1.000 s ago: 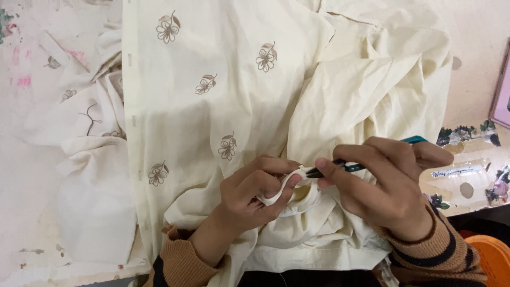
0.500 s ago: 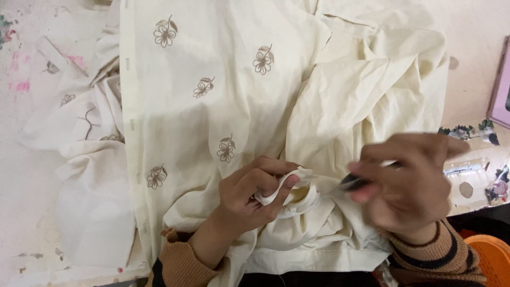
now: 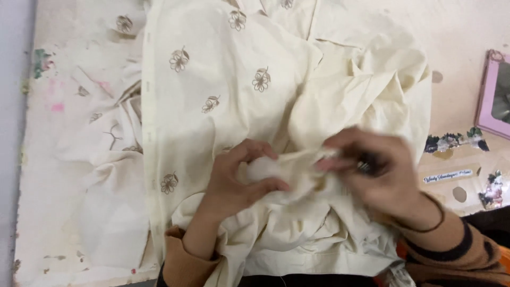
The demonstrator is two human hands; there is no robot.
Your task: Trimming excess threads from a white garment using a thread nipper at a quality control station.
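Note:
A cream garment (image 3: 228,101) with brown embroidered flowers lies spread over the work table. My left hand (image 3: 239,178) pinches a bunched fold of this cloth near the table's front edge. My right hand (image 3: 372,172) is blurred with motion just to the right, fingers closed around a small dark tool (image 3: 365,166) and touching the same fold. What kind of tool it is cannot be made out in the blur. Both wrists wear brown striped sleeves.
The table top (image 3: 64,159) is pale and stained with pink and green paint at the left. A pink-framed object (image 3: 494,101) stands at the right edge. Floral stickers and a small label (image 3: 457,159) lie below it.
My right hand has moved left and turned over the fold, hiding the teal-handled tool and the white strip. The left hand has closed tighter on the cloth.

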